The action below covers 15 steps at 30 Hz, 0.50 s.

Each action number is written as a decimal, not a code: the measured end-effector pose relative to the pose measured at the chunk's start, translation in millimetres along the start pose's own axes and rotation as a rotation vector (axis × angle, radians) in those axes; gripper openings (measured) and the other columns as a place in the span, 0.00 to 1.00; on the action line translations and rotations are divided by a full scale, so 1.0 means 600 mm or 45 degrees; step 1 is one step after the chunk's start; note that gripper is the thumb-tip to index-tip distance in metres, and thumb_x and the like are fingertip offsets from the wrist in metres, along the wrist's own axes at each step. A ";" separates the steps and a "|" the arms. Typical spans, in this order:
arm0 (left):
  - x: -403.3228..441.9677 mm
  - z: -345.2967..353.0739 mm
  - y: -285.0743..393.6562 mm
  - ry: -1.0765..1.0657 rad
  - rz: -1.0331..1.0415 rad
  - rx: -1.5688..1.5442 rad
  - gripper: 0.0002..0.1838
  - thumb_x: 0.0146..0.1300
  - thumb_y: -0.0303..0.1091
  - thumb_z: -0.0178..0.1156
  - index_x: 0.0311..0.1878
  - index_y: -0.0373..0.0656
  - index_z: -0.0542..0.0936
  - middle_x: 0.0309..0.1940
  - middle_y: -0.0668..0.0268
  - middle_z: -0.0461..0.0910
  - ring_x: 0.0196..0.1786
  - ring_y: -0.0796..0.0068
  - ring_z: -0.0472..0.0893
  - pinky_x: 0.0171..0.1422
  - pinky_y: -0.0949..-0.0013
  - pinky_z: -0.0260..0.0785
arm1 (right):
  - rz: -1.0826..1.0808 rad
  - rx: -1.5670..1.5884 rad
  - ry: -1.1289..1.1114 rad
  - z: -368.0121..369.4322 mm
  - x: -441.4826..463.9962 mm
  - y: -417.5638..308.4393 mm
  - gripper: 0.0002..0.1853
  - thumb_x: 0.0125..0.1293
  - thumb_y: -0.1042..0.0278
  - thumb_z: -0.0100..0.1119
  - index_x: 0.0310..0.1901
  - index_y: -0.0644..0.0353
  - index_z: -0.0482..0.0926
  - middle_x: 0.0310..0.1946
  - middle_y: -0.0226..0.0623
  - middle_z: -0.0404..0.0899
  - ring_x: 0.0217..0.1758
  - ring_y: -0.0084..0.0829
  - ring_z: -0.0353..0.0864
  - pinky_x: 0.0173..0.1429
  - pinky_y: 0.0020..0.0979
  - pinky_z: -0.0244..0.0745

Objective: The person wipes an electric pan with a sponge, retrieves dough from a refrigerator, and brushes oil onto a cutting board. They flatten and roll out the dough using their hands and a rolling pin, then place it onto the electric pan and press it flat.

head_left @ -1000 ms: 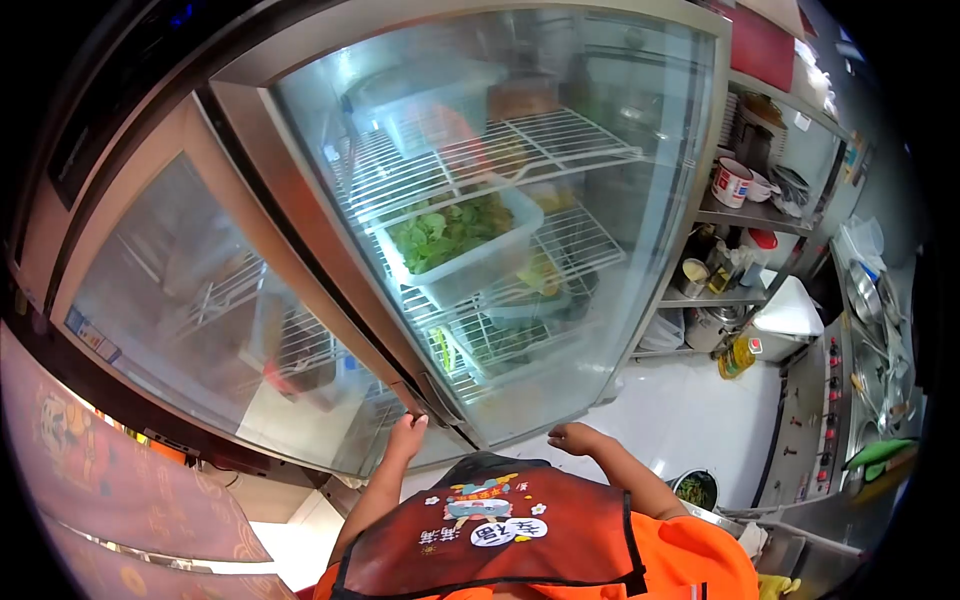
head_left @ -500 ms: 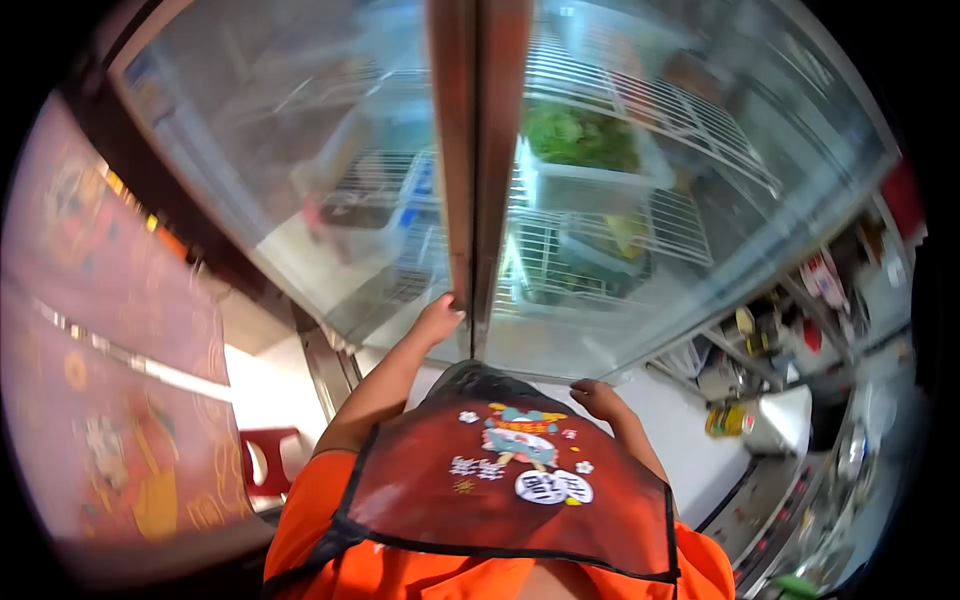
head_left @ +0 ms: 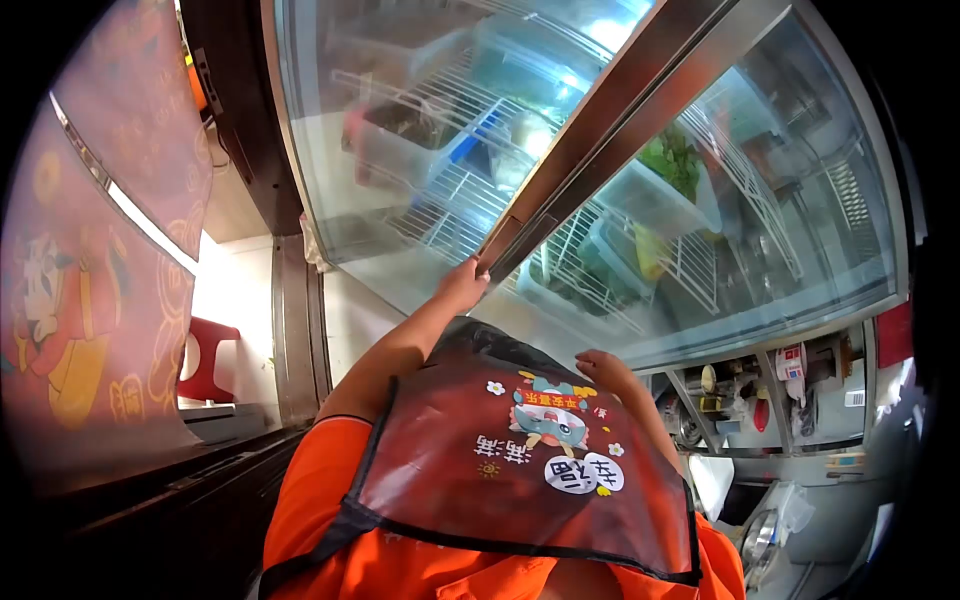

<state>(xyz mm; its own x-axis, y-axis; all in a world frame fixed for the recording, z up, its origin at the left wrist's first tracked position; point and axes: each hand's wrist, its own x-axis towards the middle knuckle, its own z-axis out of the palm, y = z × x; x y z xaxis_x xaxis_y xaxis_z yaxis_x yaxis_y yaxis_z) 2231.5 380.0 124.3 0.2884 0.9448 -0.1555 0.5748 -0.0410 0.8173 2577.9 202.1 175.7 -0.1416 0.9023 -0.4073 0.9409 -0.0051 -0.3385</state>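
Note:
A glass-fronted fridge with two doors stands before me. My left hand (head_left: 463, 284) is closed on the brown edge frame of the left fridge door (head_left: 590, 115), near its lower end. Hanging just below the right fridge door (head_left: 800, 270), my right hand (head_left: 603, 370) has loosely bent fingers, slightly apart, and nothing shows in it. Through the glass I see wire shelves with a white tub of green leafy vegetables (head_left: 672, 165) and a tub of dark food (head_left: 405, 125).
Below the fridge's right side, a shelf (head_left: 800, 400) holds kitchen goods. A metal bowl (head_left: 762, 535) lies at lower right. On the left hangs a patterned pink curtain (head_left: 90, 300), with a red stool (head_left: 207, 358) behind it. A dark red apron (head_left: 530, 450) covers my front.
My view has turned, so the fridge's middle frame now slants up to the right. My left hand keeps its hold on the door frame. The right hand stays low beside the apron.

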 end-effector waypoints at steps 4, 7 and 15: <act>-0.033 -0.019 -0.002 0.013 0.048 0.096 0.28 0.71 0.49 0.57 0.66 0.39 0.73 0.56 0.50 0.83 0.59 0.47 0.82 0.64 0.48 0.72 | -0.006 0.083 -0.029 -0.007 0.006 -0.017 0.20 0.74 0.56 0.59 0.59 0.61 0.82 0.50 0.47 0.87 0.53 0.41 0.86 0.59 0.36 0.78; -0.066 -0.039 -0.002 0.028 0.060 0.124 0.26 0.71 0.49 0.58 0.62 0.39 0.75 0.51 0.49 0.85 0.55 0.45 0.83 0.61 0.49 0.73 | -0.164 0.024 -0.037 -0.002 0.019 -0.017 0.20 0.74 0.56 0.59 0.59 0.61 0.82 0.51 0.47 0.86 0.54 0.41 0.86 0.59 0.36 0.78; -0.175 -0.052 -0.073 0.280 0.131 0.007 0.21 0.64 0.48 0.67 0.49 0.40 0.82 0.39 0.47 0.85 0.47 0.43 0.84 0.52 0.51 0.76 | -0.185 0.129 -0.002 -0.025 0.056 -0.097 0.19 0.75 0.59 0.59 0.59 0.62 0.82 0.52 0.47 0.85 0.54 0.42 0.85 0.59 0.36 0.78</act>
<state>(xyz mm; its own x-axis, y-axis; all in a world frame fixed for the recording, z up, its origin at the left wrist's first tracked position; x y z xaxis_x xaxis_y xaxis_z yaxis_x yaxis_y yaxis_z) 2152.4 292.5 122.2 0.1724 0.9836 0.0533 0.5554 -0.1417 0.8194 2523.2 238.9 194.2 -0.2746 0.8959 -0.3492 0.8746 0.0817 -0.4779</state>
